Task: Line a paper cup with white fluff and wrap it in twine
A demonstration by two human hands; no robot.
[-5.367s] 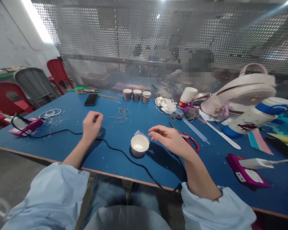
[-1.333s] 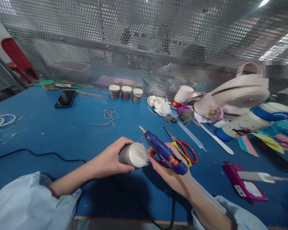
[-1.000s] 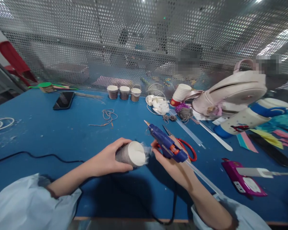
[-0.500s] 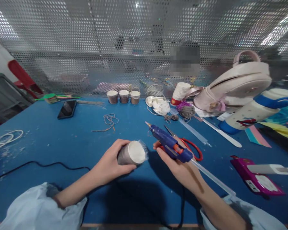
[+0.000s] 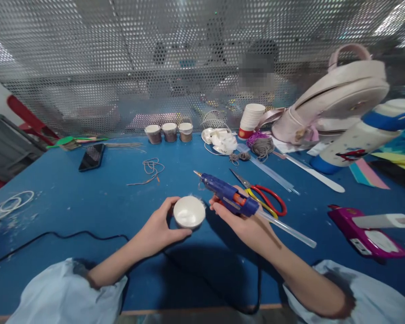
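Observation:
My left hand [image 5: 165, 225] is wrapped round a small paper cup [image 5: 189, 212], its white hollow inside facing me. Wispy fibres stick out at the cup's far rim. In my right hand [image 5: 238, 220] is a blue hot glue gun [image 5: 227, 192], its nozzle pointing up and left, above and apart from the cup. A clear glue stick [image 5: 288, 228] juts from the gun's rear. Scissors [image 5: 263, 198] with red and yellow handles lie just beyond my right hand, partly covered by it and the gun.
Three wrapped cups [image 5: 169, 132], stacked paper cups [image 5: 252, 120] and grey yarn [image 5: 261, 146] stand along the back. A phone [image 5: 91, 157] and loose string [image 5: 151, 168] lie left. At right are a bag [image 5: 334, 103], a bottle [image 5: 357, 139] and a magenta power strip [image 5: 367, 231]. A black cord [image 5: 84, 232] crosses the table.
The cup in my left hand has tipped, so its hollow inside now shows instead of its closed white end. My right hand has shifted slightly left with the glue gun, and more of the scissors shows.

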